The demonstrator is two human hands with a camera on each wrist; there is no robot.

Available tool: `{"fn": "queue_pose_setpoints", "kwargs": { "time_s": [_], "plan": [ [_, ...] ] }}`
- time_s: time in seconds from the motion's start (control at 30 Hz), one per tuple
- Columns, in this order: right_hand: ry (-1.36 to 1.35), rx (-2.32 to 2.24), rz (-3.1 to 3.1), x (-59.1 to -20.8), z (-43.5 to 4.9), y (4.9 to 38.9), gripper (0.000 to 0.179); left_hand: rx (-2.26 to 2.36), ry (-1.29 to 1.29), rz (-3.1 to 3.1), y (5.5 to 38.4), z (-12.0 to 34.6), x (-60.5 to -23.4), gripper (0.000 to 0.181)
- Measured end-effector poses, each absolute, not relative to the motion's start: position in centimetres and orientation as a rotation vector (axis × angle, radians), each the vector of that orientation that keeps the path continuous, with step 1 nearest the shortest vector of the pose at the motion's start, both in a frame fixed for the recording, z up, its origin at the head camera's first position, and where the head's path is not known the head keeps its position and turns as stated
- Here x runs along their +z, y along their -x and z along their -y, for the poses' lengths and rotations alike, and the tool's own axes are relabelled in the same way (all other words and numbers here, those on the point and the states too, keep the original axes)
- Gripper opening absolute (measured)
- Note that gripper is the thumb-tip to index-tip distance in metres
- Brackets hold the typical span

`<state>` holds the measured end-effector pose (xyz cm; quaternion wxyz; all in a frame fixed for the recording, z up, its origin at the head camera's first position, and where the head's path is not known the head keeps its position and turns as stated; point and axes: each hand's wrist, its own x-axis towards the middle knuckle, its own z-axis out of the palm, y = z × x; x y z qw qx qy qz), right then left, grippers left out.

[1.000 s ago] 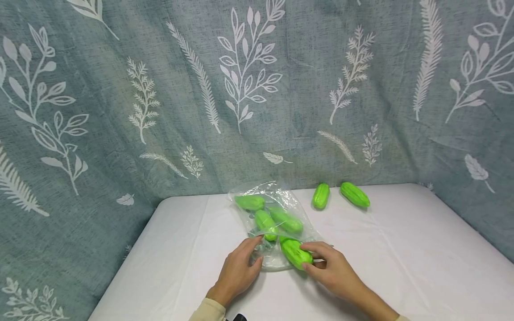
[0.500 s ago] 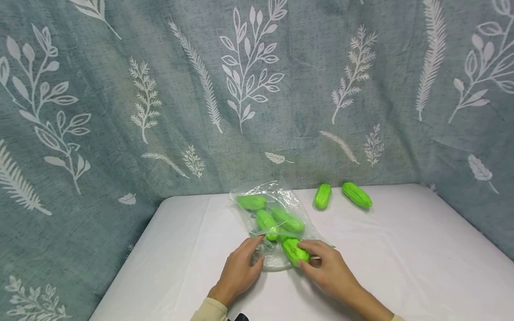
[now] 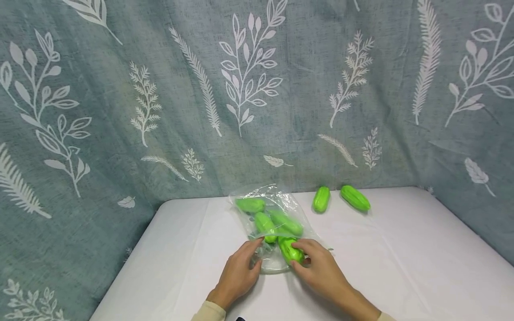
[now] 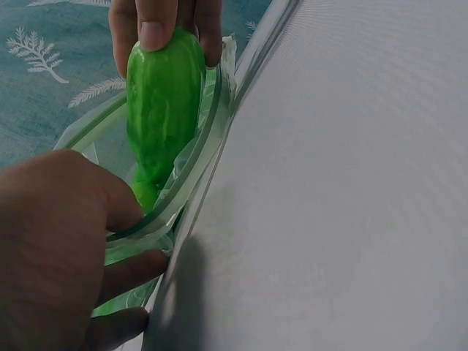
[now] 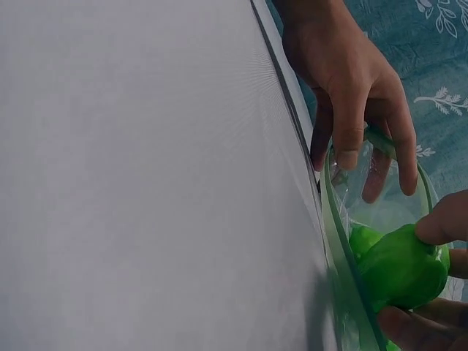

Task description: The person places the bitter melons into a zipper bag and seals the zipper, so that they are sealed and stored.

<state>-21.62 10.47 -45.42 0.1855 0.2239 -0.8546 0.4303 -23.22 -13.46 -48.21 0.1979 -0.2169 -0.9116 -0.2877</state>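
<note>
A clear zip bag [image 3: 274,265] lies on the white table with its mouth toward me, several green cucumbers [image 3: 286,222] inside. My right hand [image 3: 319,272] grips one ridged green cucumber [image 3: 288,250] by its near end, thumb on one side and fingers on the other. Its far end is within the bag mouth. On the left, my left hand [image 3: 240,272] holds the bag's mouth apart, and in the left wrist view the green-edged rim [image 4: 201,157] passes between its thumb and fingers. The bag's upper film covers the cucumbers farther in.
Two loose cucumbers, one upright [image 3: 321,199] and one slanted [image 3: 355,198], lie at the back of the table [image 3: 401,249], right of the bag. A grey-green curtain [image 3: 192,111] with white leaf prints hangs behind and along both sides.
My right hand has moved left and slightly inward with the cucumber, which now sits deeper in the bag mouth. The left hand has stayed at the bag's left edge.
</note>
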Motion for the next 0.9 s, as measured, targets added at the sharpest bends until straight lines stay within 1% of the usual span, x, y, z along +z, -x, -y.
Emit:
{"fn": "queue_pose_setpoints", "kwargs": {
  "time_s": [0.47,0.7,0.9],
  "plan": [
    [-0.540,1.176,2.453,-45.4,-9.5,22.1,0.043,-0.774,0.606,2.550,23.3,13.4,-48.3,0.063],
    [-0.499,1.208,2.518,-45.1,-9.0,22.1,0.041,-0.777,0.607,2.548,23.4,13.4,-48.4,0.063],
    [-0.505,1.194,2.530,-45.1,-8.7,22.1,0.043,-0.772,0.612,2.541,23.4,13.4,-48.4,0.062]
  ]
}}
